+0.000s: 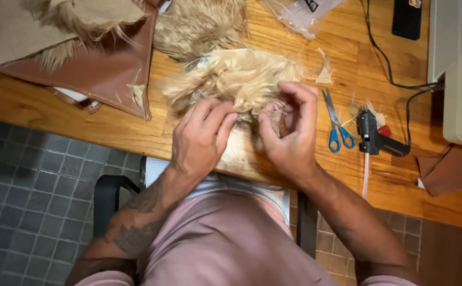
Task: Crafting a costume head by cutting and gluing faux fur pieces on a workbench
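Both hands (202,140) (289,132) pinch tan fur piece (236,74).

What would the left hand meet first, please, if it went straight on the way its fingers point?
The left hand already rests on the blond fur piece; going on up and right, it would press further into that fur, probably before reaching anything else.

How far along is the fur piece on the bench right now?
Done: fur has been cut, judging by another fur piece and scraps beside the scissors, which lie set down. In hand: the left hand presses the tan fur piece while the right hand pinches its edge. Left: the glue gun lies untouched; whether gluing remains cannot be told.
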